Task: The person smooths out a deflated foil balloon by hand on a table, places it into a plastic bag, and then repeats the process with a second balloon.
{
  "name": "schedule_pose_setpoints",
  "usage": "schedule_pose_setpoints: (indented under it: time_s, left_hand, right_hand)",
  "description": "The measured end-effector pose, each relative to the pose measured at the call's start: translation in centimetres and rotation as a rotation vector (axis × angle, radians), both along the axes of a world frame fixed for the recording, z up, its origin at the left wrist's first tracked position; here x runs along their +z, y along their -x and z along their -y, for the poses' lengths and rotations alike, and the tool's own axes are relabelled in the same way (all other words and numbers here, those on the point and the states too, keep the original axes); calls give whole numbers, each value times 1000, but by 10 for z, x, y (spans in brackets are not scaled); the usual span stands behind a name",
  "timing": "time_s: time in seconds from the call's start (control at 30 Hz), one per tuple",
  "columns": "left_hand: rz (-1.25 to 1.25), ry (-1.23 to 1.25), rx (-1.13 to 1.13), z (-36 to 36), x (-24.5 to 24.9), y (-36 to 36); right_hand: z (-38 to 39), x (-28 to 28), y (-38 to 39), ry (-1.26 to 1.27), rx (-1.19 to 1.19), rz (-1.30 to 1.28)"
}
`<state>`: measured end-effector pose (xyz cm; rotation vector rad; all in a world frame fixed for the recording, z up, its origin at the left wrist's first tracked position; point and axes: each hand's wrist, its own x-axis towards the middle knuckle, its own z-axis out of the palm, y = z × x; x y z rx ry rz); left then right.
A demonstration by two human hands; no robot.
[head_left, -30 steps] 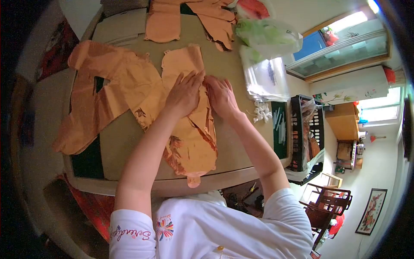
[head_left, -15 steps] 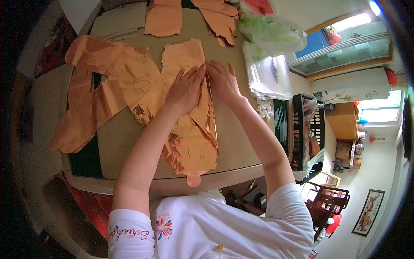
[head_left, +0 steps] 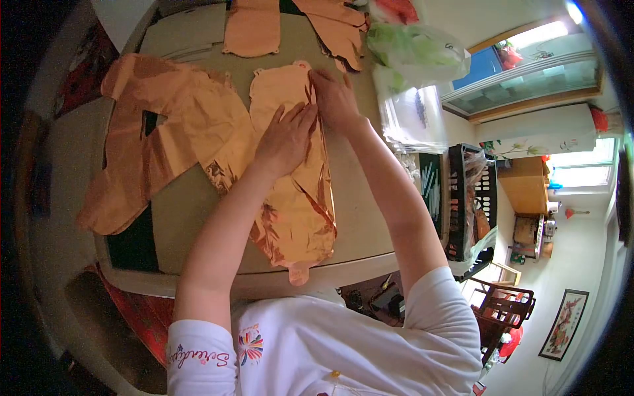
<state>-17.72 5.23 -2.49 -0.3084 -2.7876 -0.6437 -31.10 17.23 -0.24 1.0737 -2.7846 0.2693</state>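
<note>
A flat, uninflated copper-coloured foil balloon lies lengthwise in front of me, with a small tab at its near end and its right edge creased and folded over. My left hand rests flat on the balloon, fingers stretched towards that edge. At the upper right edge, my right hand has its fingers bent together and appears to pinch the foil; the fingertips are partly hidden. Left of this balloon, touching it, is a larger foil piece with a small triangular opening.
More foil balloons lie along the table's far side. Clear plastic bags and a green-white bag are at the right. Beyond the table stands a black crate, near white sticks.
My right hand has slid away from me along the balloon's right edge, its fingers now closed on the foil near the top. My left hand stays nearly in place.
</note>
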Motion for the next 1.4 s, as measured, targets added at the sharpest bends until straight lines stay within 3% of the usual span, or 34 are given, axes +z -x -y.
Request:
schedule_pose_setpoints:
  time_s: [0.07, 0.23, 0.3, 0.37, 0.47, 0.97, 1.27, 1.4]
  left_hand:
    - [-4, -76, -11, -1, 1, 0]
    - [-26, -109, -10, 0, -5, 1]
    - [-41, -86, -7, -1, -7, 0]
    - [-11, -35, 11, -1, -1, -2]
    - [14, -7, 17, -1, 1, -2]
    - [-50, -10, -10, 1, -6, 3]
    - [4, -14, -15, 2, -1, 0]
    - [113, -22, -31, 1, 10, 1]
  right_hand:
    - [4, 3, 2, -4, -37, 5]
    - [-21, 19, -50, 504, 8, 93]
    - [-60, -7, -83, 389, 93, 69]
    - [-76, 7, -122, 404, 377, 221]
    - [-94, 5, -161, 244, 354, 221]
    - [-162, 15, -210, 131, 470, 315]
    - [-166, 15, -214, 337, 469, 305]
    - [-123, 14, -173, 481, 145, 232]
